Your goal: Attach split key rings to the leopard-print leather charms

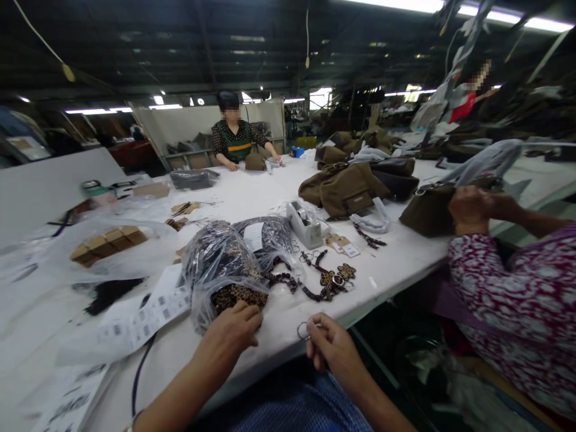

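My right hand [330, 345] is closed in a pinch on a thin metal ring [302, 330], just over the table's front edge. My left hand [236, 330] rests at the mouth of a clear plastic bag [216, 252], touching leopard-print pieces [234, 295] inside it. Its fingers are bent with the thumb apart, and some fingertips are hidden. To the right of the bag lie leopard-print flower-shaped charms [335, 277] with dark straps and metal clasps. Tan hang tags [342, 245] with white labels sit behind them.
A grey tape dispenser [306, 225] stands behind the bag. Brown handbags [346, 189] pile up at the back right. Barcode label sheets [135, 321] and a bag of small cardboard boxes [108, 245] lie left. One co-worker [508, 288] sits close on my right; another [231, 138] works across the table.
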Demonstrator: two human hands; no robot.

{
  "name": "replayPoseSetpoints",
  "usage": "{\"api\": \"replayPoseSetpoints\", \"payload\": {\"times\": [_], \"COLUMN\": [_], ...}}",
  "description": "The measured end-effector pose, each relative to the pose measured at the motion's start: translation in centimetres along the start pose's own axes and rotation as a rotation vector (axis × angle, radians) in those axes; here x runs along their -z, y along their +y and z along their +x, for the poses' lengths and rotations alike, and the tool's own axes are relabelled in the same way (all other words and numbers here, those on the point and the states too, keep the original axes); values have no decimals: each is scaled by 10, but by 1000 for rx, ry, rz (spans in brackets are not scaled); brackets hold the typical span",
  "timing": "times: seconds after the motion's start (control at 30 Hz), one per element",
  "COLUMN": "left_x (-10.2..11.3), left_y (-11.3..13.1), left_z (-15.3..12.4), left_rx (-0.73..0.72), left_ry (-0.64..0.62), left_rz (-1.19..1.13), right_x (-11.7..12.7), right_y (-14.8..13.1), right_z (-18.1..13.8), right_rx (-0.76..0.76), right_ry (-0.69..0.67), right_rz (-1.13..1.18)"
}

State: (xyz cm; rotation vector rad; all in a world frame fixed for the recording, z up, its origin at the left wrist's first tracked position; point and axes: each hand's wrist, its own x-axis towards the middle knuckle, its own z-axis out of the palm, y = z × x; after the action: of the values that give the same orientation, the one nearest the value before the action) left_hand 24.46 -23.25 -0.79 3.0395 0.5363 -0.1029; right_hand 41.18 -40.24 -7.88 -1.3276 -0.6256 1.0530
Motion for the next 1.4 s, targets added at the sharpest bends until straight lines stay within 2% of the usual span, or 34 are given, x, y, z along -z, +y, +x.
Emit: {"api": "replayPoseSetpoints", "payload": {"times": [0.07, 0.17, 0.33, 0.6, 0.7, 0.8, 0.9, 1.03, 1.13, 1.23, 1.4], "left_x": [-13, -20, -12, -6, -4, -3, -3, -4, -6, -10, -20], "left_y": [-1, -6, -17, -31, -28, -26, -25, -22, -15, -6, 10], "left_z": [-5, -4, -2, 0, 1, 0, -1, 2, 7, 12, 19], "left_rx": [-8, -47, -106, -164, -161, -125, -39, 100, 104, 91, 70], "left_ry": [12, 66, 98, 20, 41, 148, 255, 332, 343, 293, 245], "left_rz": [74, 33, -156, -287, -214, -89, 2, 1, -59, -102, -35], "right_x": [-5, -10, -13, -18, -20, -22, -25, -29, -30, -29, -22], "right_y": [0, 0, -2, -5, -6, -6, -4, 0, 2, 3, 3], "right_z": [3, 6, 7, 8, 8, 8, 10, 16, 21, 24, 25], "right_rx": [-6, -7, -9, -16, -19, -18, -9, -8, 1, 23, 33], "right_ry": [-17, -34, -33, -40, -49, -47, -45, -39, -21, 5, 42], "right_rz": [6, 3, 32, 66, 63, 58, 46, 23, -11, -38, -31]}}
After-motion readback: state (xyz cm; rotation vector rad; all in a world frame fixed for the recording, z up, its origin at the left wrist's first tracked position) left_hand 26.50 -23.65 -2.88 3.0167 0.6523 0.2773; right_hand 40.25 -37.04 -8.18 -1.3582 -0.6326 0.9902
